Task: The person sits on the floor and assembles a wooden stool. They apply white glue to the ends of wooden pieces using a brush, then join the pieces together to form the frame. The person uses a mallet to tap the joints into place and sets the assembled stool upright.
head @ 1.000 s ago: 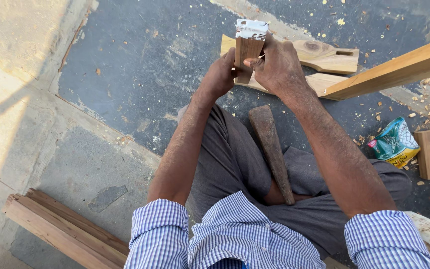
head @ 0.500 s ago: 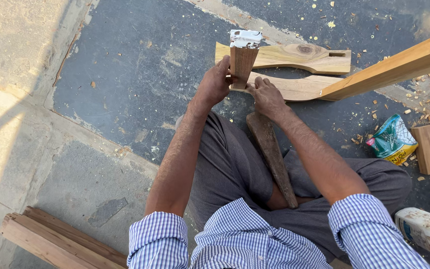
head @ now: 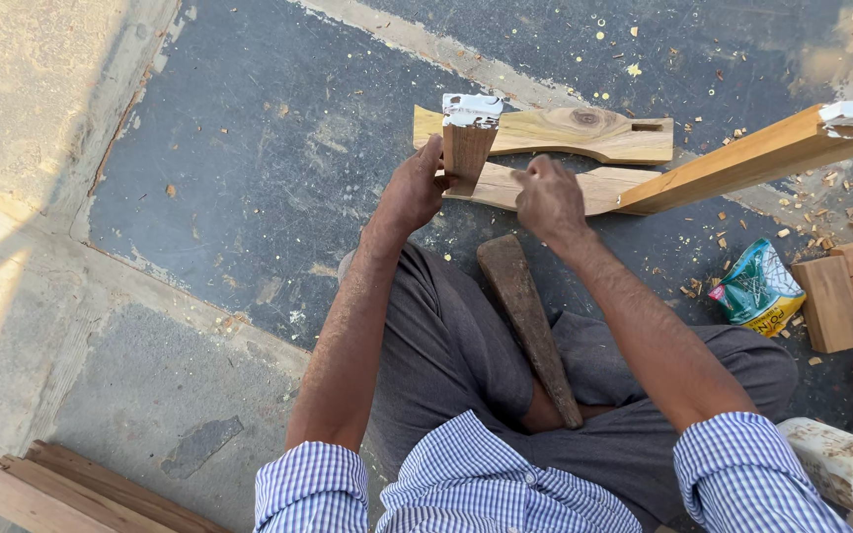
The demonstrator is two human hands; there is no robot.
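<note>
The dark floor (head: 249,178), strewn with wood chips, takes up most of the view, with a paler concrete strip on the left. A long pale beam (head: 742,163) with a white-painted end slants in from the far right. Just left of it lie two shaped planks, the far plank (head: 565,133) and the near plank (head: 505,188). A dark wooden mallet (head: 530,326) rests across the seated person's lap. A stack of boards (head: 61,489) sits near left, small blocks (head: 851,296) at right, with a green packet (head: 757,288) beside them. The left hand (head: 412,192) is wrapped around a short upright block (head: 466,148) with a white-painted top, standing on the near plank's left end. The right hand (head: 545,197) is loosely curled, resting on the near plank just right of the block; whether it pinches anything I cannot tell. To do this well, I judge the block should be kept plumb and the plank pressed flat so neither shifts.
</note>
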